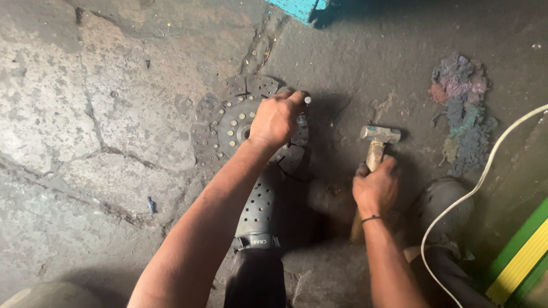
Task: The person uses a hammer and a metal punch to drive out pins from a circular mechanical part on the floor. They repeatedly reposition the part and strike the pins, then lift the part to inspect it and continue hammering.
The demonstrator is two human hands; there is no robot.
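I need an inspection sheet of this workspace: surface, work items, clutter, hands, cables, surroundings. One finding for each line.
Surface: cracked, dirty concrete floor.
Work items: round clutch disc flat on the floor; hammer, head up.
Clutter: wad of coloured rags.
Hands: left hand on the disc, holding a small metal pin; right hand grips the hammer handle.
Cables: white cable curving at right.
Surroundings: perforated dark shoe; green and yellow edge; turquoise object.

No packages, signs or screens, only a small label band on a perforated shoe (256,242)
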